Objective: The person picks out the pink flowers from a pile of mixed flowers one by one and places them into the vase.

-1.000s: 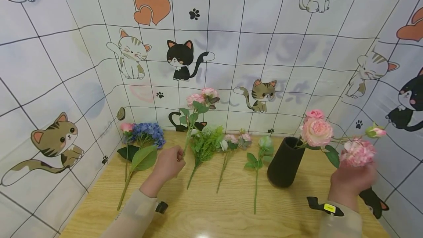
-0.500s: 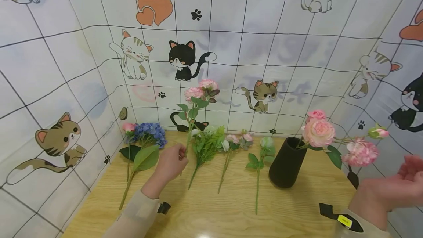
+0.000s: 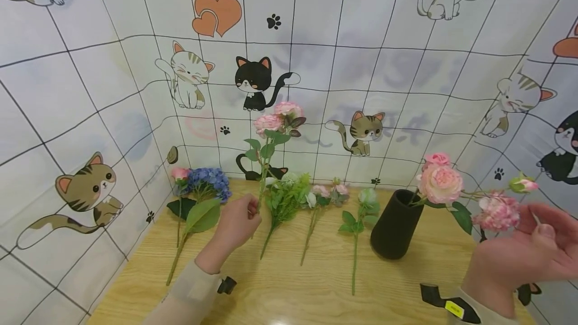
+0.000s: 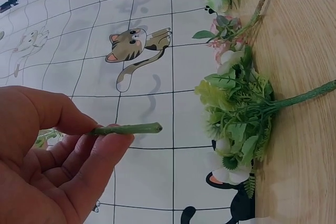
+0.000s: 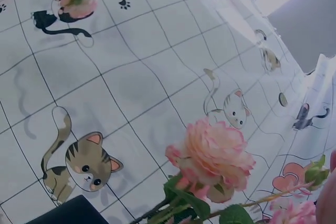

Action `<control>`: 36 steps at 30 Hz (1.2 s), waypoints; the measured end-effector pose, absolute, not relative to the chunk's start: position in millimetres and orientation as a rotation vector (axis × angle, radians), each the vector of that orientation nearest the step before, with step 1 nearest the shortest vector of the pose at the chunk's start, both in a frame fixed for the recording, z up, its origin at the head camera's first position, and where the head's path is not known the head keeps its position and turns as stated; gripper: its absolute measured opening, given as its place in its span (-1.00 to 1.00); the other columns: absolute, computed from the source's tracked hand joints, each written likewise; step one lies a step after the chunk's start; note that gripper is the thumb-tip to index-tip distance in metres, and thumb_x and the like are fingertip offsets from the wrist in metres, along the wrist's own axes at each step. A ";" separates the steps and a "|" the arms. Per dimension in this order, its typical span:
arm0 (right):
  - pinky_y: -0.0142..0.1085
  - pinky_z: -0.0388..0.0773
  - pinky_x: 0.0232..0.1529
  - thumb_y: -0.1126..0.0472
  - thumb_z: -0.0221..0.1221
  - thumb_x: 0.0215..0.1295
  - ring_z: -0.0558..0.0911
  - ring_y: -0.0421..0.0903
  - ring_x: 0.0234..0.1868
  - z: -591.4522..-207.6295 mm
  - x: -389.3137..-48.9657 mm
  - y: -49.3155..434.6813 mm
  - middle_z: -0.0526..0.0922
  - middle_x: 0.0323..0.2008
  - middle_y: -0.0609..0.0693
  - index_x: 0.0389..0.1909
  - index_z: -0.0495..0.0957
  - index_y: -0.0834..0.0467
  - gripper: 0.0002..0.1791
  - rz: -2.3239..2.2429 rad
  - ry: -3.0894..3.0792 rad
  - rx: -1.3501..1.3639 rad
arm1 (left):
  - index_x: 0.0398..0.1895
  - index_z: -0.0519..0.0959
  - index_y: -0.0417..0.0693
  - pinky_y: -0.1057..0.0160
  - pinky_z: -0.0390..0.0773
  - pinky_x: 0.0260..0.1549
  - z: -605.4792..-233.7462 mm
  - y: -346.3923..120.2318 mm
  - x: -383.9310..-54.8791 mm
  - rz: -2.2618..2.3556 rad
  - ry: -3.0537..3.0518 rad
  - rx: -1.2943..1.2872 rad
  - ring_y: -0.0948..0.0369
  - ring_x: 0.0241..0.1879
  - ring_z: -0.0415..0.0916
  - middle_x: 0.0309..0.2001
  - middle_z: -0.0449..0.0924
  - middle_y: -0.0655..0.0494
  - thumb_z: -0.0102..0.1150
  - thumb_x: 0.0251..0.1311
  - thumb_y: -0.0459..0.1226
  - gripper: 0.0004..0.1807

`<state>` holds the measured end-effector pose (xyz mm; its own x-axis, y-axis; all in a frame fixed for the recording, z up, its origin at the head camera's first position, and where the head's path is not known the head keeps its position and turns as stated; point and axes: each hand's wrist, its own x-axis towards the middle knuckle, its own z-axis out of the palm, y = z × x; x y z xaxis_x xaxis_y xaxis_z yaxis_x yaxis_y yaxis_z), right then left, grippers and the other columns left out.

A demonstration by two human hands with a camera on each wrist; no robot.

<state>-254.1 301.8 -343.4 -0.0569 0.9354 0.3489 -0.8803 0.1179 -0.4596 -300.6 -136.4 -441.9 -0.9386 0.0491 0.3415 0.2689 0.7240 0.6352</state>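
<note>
My left hand (image 3: 237,220) pinches the green stem (image 4: 128,129) of an artificial pink flower (image 3: 268,123), holding it upright with its blooms against the wall. In the left wrist view the cut end of that stem sticks out past thumb and fingertips. A black vase (image 3: 394,227) stands on the right, with a spray of pink roses (image 3: 440,183) leaning out of it to the right. Beside the lowest bloom (image 3: 496,211) of this spray is my right hand (image 3: 519,255), palm turned up and fingers loosely extended. The right wrist view shows the large rose (image 5: 212,156) close up.
On the wooden table (image 3: 271,297) lie a blue hydrangea (image 3: 208,183) with a pink bud at left, a leafy green bunch (image 3: 284,199), small pink-white flowers (image 3: 322,195) and a pale green rose (image 3: 368,199). A cat-print sheet (image 3: 311,24) encloses the back and sides.
My right hand let go of the lower pink bloom, swung out right, then came partly back beside it. My left hand raised its pink flower slightly. The whole view has shifted a little.
</note>
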 end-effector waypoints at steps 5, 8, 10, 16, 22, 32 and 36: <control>-0.31 0.62 -0.15 0.55 -0.15 0.32 0.66 0.06 -0.19 -346.1 -255.9 277.9 0.67 -0.25 0.20 -0.10 0.60 0.51 -0.65 1.577 -0.744 0.093 | -0.16 0.63 -0.08 0.21 0.64 -0.34 -438.8 -135.5 -297.1 -1.049 -2.612 -0.262 0.29 -0.38 0.60 -0.31 0.69 0.13 0.27 0.23 -0.44 -0.83; -0.30 0.68 -0.11 0.58 -0.15 0.27 0.65 0.06 -0.21 -351.1 -258.7 267.7 0.68 -0.28 0.21 -0.11 0.59 0.56 -0.65 1.606 -0.774 0.196 | -0.17 0.63 -0.06 0.22 0.64 -0.33 -437.7 -134.6 -295.4 -1.078 -2.609 -0.268 0.31 -0.38 0.59 -0.31 0.70 0.12 0.27 0.22 -0.44 -0.84; -0.28 0.72 -0.04 0.60 -0.12 0.26 0.66 0.05 -0.19 -354.2 -260.9 263.3 0.69 -0.28 0.20 -0.11 0.58 0.58 -0.67 1.615 -0.817 0.249 | -0.17 0.64 -0.06 0.22 0.65 -0.32 -437.2 -133.9 -294.8 -1.093 -2.605 -0.273 0.31 -0.37 0.59 -0.31 0.70 0.11 0.27 0.22 -0.44 -0.83; -0.31 0.76 -0.10 0.65 0.04 0.22 0.73 0.03 -0.25 -362.4 -269.0 252.5 0.76 -0.30 0.25 -0.15 0.57 0.65 -0.77 1.729 -0.817 0.460 | -0.17 0.63 -0.07 0.20 0.67 -0.29 -436.8 -133.1 -294.1 -1.107 -2.596 -0.296 0.29 -0.35 0.62 -0.30 0.70 0.07 0.29 0.23 -0.45 -0.84; -0.30 0.79 -0.11 0.70 0.10 0.25 0.80 0.02 -0.24 -373.3 -280.4 241.2 0.79 -0.24 0.28 -0.11 0.52 0.74 -0.79 1.845 -0.878 0.610 | -0.20 0.63 -0.06 0.17 0.69 -0.25 -436.2 -132.8 -295.1 -1.135 -2.595 -0.300 0.29 -0.34 0.62 -0.31 0.70 0.05 0.30 0.23 -0.46 -0.84; -0.34 0.77 -0.05 0.70 0.09 0.33 0.84 -0.13 -0.13 -392.0 -287.3 208.5 0.84 -0.16 0.08 -0.01 0.59 0.66 -0.75 1.927 -1.203 0.679 | -0.18 0.64 -0.09 0.24 0.66 -0.25 -437.7 -125.5 -291.3 -1.256 -2.587 -0.318 0.28 -0.31 0.60 -0.29 0.68 0.07 0.30 0.23 -0.44 -0.85; -0.38 0.76 -0.05 0.67 0.12 0.37 0.83 -0.19 -0.13 -399.1 -288.1 199.0 0.84 -0.14 0.01 0.00 0.60 0.62 -0.76 1.960 -1.333 0.671 | -0.18 0.63 -0.08 0.25 0.64 -0.27 -441.8 -119.7 -290.6 -1.247 -2.598 -0.351 0.29 -0.32 0.59 -0.31 0.67 0.12 0.31 0.26 -0.45 -0.86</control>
